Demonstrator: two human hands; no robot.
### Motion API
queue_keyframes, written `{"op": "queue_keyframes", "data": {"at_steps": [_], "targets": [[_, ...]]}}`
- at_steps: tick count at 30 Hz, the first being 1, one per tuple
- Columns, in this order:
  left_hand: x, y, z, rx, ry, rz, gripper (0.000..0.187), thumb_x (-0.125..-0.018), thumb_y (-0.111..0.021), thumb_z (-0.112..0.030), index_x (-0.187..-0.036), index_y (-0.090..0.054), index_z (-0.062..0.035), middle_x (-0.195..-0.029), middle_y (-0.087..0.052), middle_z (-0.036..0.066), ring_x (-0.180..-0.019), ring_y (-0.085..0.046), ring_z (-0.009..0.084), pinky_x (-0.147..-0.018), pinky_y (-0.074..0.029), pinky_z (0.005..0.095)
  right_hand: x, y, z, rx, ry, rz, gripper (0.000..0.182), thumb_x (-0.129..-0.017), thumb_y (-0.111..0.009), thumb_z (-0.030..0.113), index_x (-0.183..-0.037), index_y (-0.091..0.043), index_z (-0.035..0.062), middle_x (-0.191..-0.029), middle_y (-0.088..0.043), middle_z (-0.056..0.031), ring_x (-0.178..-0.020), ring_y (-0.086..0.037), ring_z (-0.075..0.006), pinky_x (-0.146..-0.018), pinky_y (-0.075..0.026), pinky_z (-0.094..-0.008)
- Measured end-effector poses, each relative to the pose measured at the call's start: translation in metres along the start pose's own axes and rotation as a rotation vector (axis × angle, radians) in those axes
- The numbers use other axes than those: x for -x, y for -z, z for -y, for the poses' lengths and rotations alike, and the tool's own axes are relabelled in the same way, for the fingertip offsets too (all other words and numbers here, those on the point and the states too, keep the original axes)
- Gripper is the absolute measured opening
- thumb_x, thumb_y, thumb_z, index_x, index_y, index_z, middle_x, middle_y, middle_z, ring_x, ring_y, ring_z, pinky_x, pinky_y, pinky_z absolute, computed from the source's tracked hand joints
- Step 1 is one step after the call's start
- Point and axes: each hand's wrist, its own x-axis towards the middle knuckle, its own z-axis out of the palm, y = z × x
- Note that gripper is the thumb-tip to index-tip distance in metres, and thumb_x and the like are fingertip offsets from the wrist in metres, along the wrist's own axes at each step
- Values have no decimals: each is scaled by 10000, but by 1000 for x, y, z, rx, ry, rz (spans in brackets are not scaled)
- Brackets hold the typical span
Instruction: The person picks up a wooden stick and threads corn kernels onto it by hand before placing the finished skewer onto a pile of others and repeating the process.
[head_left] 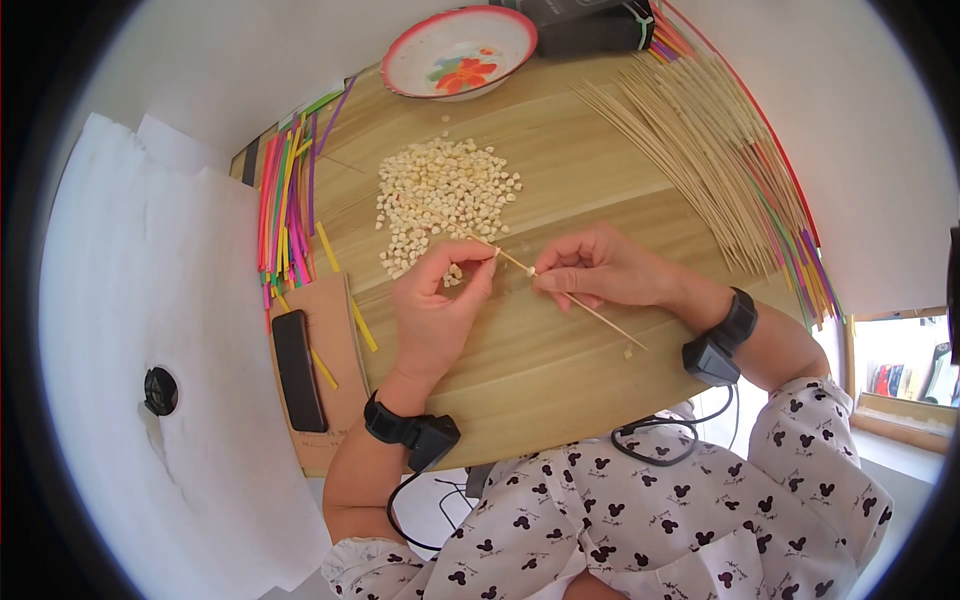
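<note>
A thin wooden skewer (615, 326) slants across in front of me, its lower end off to the right. My left hand (445, 295) pinches it between thumb and forefinger, with a small pale piece at the fingertips. My right hand (605, 268) has its thumb and fingers closed at the skewer further down, where another pale kernel-like piece (532, 271) sits on the stick. Just beyond my left hand spreads a pile of small pale kernel-like pieces (450, 185), perhaps chickpeas or corn.
Coloured strips (285, 215) lie at the left, near a phone (298, 370) on brown cardboard (345, 430). Many bare skewers (690, 150) fan out at the right, beside more coloured strips (815, 270). At the back stands a red-rimmed enamel bowl (410, 50) next to a black package (590, 28).
</note>
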Motion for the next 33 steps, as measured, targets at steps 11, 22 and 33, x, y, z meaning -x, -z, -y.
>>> {"op": "queue_keyframes", "data": {"at_steps": [11,22,33], "targets": [[5,-11,-8,-26,-23,91,104,-822,-667,27,-921,-658,-3,-902,-670,48,-820,-595,112,-762,-486,244,-1,2,-1,-21,17,2,180,-972,-564,185,-990,-629,18,-723,-616,-2,-530,-449,-10,-471,-336,-167],[6,-12,-7,-11,-8,147,124,-835,-655,52,-950,-656,5,-933,-658,30,-849,-576,94,-778,-469,235,-1,4,-2,-22,41,25,181,-973,-562,185,-991,-624,16,-731,-619,-12,-528,-449,-16,-468,-340,-171],[5,-13,-12,19,-28,162,106,-842,-639,40,-940,-647,1,-894,-667,50,-816,-605,113,-760,-492,245,-1,3,0,14,37,31,192,-975,-559,195,-979,-626,16,-725,-615,-6,-532,-452,-14,-473,-345,-170]]}}
